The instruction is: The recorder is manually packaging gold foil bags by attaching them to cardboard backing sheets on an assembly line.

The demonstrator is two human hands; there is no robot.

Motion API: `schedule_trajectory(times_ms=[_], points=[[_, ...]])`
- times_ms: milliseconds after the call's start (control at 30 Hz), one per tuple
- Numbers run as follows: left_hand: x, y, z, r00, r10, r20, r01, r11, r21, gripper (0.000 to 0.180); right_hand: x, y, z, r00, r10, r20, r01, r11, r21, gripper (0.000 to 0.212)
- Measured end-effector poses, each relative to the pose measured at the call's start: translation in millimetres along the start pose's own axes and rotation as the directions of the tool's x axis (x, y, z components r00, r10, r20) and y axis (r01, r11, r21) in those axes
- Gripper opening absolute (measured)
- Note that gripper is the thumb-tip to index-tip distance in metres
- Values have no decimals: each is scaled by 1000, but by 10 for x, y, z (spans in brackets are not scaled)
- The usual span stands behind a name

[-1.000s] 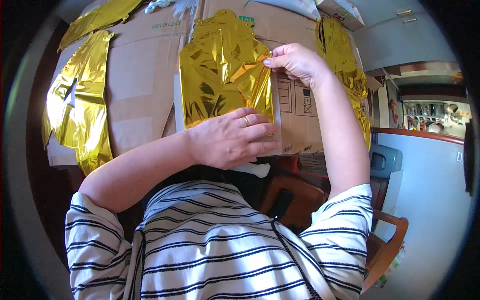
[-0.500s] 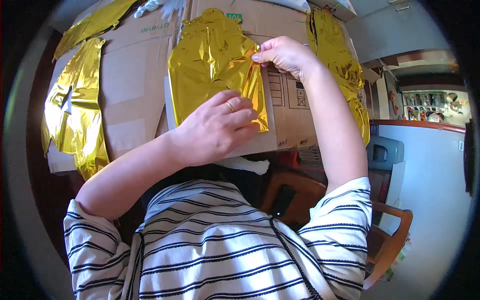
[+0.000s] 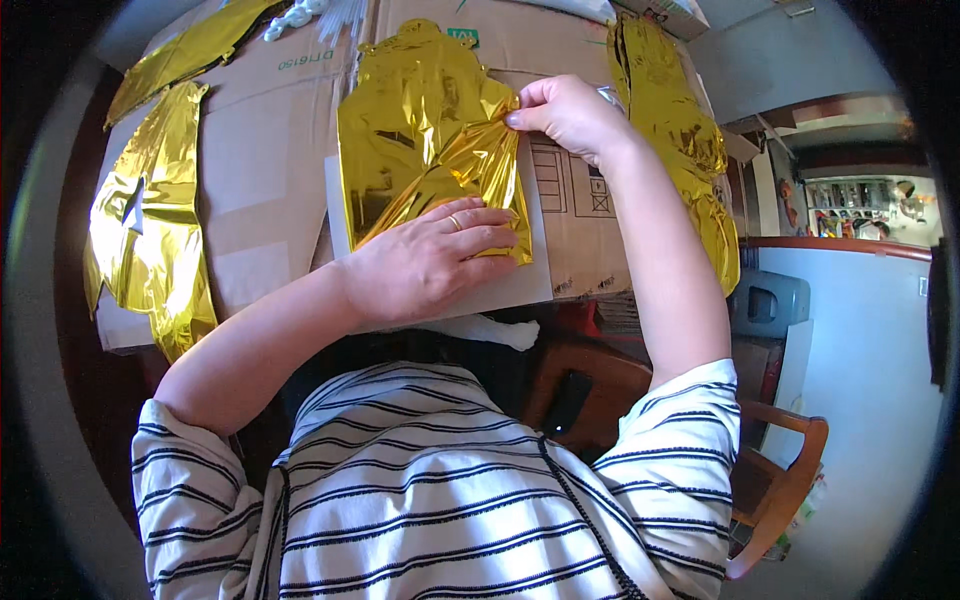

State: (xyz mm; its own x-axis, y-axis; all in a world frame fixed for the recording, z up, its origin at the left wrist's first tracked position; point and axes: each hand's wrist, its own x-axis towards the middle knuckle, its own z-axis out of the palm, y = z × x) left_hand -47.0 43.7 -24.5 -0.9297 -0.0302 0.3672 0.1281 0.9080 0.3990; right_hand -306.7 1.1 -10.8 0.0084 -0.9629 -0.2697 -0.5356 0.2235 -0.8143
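Observation:
A shiny gold foil balloon [image 3: 400, 130], flat and uninflated, lies in front of me on a pale sheet [image 3: 537, 250] over cardboard. My right hand [image 3: 570, 115] pinches its right edge between thumb and fingers. Creases fan out from that pinch across the foil. Across the lower part of the balloon rests my left hand [image 3: 435, 255], fingers stretched out and lying flat, with a ring on one finger. The foil beneath this palm is hidden.
Flat gold foil pieces lie at the left [image 3: 150, 210], the far left [image 3: 185, 50] and the right [image 3: 670, 120] of the cardboard [image 3: 265, 160]. Clear thin tubes [image 3: 343, 25] and a white twisted item [image 3: 293, 18] sit at the back. A wooden chair [image 3: 790, 480] stands at right.
My left hand has come down flat on the foil, its fingers straightening. The foil is now pulled into creases toward my right hand, which keeps its pinch at nearly the same spot.

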Motion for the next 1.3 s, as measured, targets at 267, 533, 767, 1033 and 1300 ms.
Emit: schedule_trajectory(times_ms=[267,533,767,1033,1300], points=[[3,-17,26,1000,-10,11,10,1000,20,45,-534,-206,235,830,-376,-411,167,872,-460,21],[13,12,30,998,-32,-62,30,999,-43,34,-1671,99,754,737,-636,-231,327,634,-701,25],[74,97,-47,997,-75,9,75,997,7,35,-1698,248,865,715,-655,-244,302,604,-737,33],[333,-76,-67,996,-55,63,49,995,90,35,-1745,146,811,744,-639,-195,290,573,-767,35],[528,-846,-195,998,61,12,-62,975,214,41,-1748,179,803,734,-658,-167,310,544,-780,30]])
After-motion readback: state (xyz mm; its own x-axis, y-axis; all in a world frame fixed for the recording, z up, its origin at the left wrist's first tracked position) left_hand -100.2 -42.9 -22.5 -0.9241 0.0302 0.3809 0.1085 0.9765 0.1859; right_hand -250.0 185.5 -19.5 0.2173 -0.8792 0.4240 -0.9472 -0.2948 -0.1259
